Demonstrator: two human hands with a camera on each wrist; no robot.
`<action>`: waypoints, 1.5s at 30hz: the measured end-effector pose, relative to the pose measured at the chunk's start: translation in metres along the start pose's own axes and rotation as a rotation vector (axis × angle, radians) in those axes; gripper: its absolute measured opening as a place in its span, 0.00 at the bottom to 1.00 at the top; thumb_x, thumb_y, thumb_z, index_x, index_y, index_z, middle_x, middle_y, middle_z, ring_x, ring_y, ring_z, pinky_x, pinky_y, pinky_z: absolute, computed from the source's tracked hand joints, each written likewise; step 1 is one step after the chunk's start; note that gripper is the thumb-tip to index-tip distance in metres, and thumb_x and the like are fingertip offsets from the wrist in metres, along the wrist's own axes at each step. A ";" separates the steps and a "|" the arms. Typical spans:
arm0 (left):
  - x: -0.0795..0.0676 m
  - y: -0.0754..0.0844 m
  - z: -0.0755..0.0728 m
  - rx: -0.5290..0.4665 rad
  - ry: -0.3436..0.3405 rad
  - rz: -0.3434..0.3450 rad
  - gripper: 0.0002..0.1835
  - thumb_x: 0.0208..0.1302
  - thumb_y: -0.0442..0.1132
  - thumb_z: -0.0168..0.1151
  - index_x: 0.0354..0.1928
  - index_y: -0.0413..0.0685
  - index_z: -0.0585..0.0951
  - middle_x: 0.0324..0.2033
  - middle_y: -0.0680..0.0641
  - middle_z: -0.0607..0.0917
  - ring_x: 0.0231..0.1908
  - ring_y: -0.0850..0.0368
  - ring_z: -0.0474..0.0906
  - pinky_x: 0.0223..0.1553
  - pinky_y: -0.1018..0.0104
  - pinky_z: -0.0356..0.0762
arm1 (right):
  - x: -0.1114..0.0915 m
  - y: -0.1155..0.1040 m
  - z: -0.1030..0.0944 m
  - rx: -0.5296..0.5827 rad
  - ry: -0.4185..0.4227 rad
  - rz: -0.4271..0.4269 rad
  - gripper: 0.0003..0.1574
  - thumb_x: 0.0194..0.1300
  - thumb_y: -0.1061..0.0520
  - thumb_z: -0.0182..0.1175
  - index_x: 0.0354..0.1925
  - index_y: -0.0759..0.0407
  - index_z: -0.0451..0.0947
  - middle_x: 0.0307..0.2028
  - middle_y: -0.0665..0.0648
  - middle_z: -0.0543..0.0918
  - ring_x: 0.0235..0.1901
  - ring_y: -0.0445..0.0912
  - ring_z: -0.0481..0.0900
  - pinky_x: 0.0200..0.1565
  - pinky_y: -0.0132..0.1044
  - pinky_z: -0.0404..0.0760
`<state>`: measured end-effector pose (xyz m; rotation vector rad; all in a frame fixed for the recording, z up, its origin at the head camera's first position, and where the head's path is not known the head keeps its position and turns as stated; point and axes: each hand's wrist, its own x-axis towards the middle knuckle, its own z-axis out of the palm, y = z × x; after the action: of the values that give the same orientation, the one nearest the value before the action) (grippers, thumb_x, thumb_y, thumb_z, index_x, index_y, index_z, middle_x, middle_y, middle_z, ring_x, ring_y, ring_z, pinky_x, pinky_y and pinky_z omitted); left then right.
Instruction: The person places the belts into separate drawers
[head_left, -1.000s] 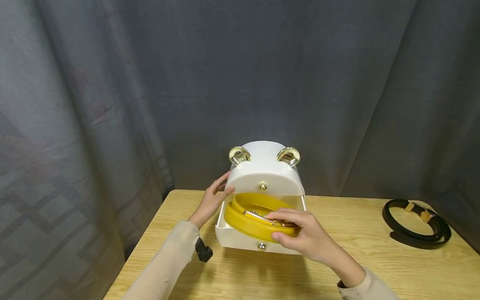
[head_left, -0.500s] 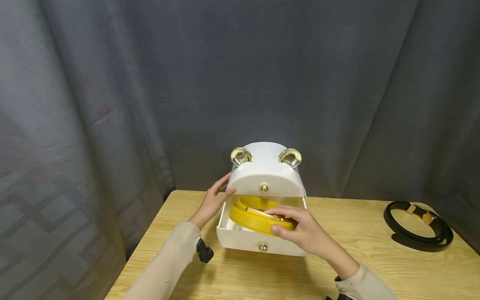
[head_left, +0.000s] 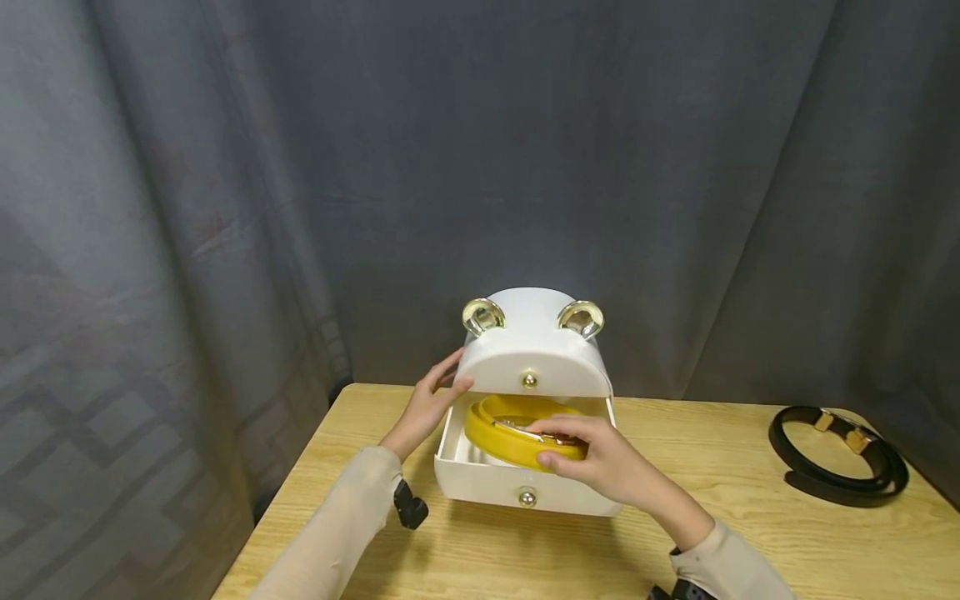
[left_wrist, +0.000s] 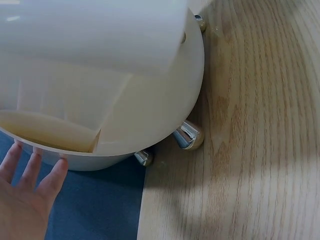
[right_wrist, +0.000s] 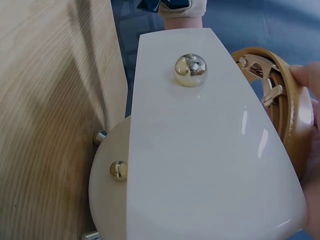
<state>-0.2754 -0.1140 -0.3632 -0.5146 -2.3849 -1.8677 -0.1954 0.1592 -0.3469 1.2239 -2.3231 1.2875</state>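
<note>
A coiled yellow belt [head_left: 483, 429] with a silver-coloured buckle is inside the pulled-out drawer [head_left: 480, 485] of a white rounded box [head_left: 536, 337]. My right hand [head_left: 603, 467] pinches the coil by its buckle side, thumb in front and fingers over the top. In the right wrist view the drawer front [right_wrist: 200, 135] hides part of the belt [right_wrist: 301, 117]. Whether the belt touches the drawer floor cannot be told. My left hand [head_left: 425, 415] rests against the box's left side with its fingers extended; the left wrist view shows their fingertips [left_wrist: 59, 170] at the white wall.
A coiled black belt [head_left: 843, 492] with gold-coloured fittings lies at the right of the wooden table [head_left: 697, 467]. Gold ear shapes [head_left: 581, 317] top the box, and a round knob [head_left: 527, 497] sticks out of the drawer front. Grey curtain [head_left: 525, 150] hangs behind.
My right hand has lowered the yellow belt and shifted it back, deeper into the drawer. The left hand has kept its place on the box.
</note>
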 end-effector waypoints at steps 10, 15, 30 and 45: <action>0.000 0.000 0.000 0.002 0.006 -0.003 0.31 0.71 0.42 0.61 0.74 0.50 0.65 0.71 0.39 0.65 0.67 0.40 0.66 0.64 0.45 0.67 | 0.006 0.009 -0.011 0.043 -0.138 0.073 0.17 0.66 0.60 0.65 0.53 0.63 0.82 0.42 0.53 0.85 0.37 0.38 0.78 0.39 0.33 0.81; 0.000 0.001 0.000 0.002 0.003 -0.005 0.32 0.72 0.42 0.60 0.74 0.50 0.65 0.71 0.39 0.64 0.67 0.39 0.66 0.64 0.44 0.66 | 0.011 0.013 -0.014 0.036 -0.186 0.093 0.17 0.66 0.59 0.66 0.52 0.62 0.82 0.40 0.51 0.85 0.35 0.38 0.76 0.36 0.32 0.80; -0.002 0.003 0.000 0.008 -0.010 0.000 0.31 0.73 0.42 0.59 0.75 0.49 0.63 0.72 0.38 0.62 0.68 0.38 0.64 0.64 0.42 0.65 | 0.019 0.026 -0.017 -0.015 -0.286 0.183 0.17 0.62 0.51 0.70 0.49 0.55 0.86 0.39 0.44 0.86 0.31 0.38 0.74 0.33 0.32 0.77; -0.002 0.002 0.000 -0.012 -0.014 0.012 0.31 0.73 0.41 0.59 0.75 0.49 0.63 0.72 0.38 0.62 0.68 0.38 0.63 0.64 0.42 0.66 | 0.025 0.027 -0.016 -0.056 -0.426 0.122 0.10 0.61 0.63 0.69 0.43 0.56 0.88 0.36 0.42 0.86 0.33 0.34 0.77 0.33 0.31 0.79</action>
<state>-0.2726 -0.1140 -0.3622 -0.5435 -2.3755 -1.8809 -0.2345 0.1651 -0.3406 1.4776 -2.7430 1.0688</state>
